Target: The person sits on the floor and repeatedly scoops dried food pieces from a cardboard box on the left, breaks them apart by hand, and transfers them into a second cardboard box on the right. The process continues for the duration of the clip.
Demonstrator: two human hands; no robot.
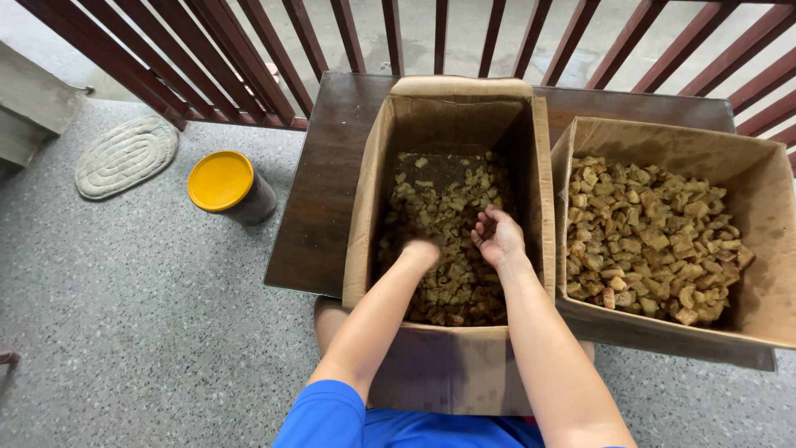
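Left hand [420, 250] is buried palm-down in the small tan-brown dried chunks [448, 241], blurred, so whether its fingers are closed can't be told. Right hand [498, 236] is cupped palm-up just above the pile, fingers curled loosely apart, a few pieces maybe in it. Both are inside the tall open brown cardboard box [452, 373], near the person. Right of it, touching, a wider cardboard box [767, 241] holds paler, cleaner-looking chunks [651, 236], filled shallowly. Both sit on a dark wooden surface [323, 207]. Sorting looks partway: plenty left in the tall box. Yellow-lidded dark jar [228, 187] stands on the floor to the left.
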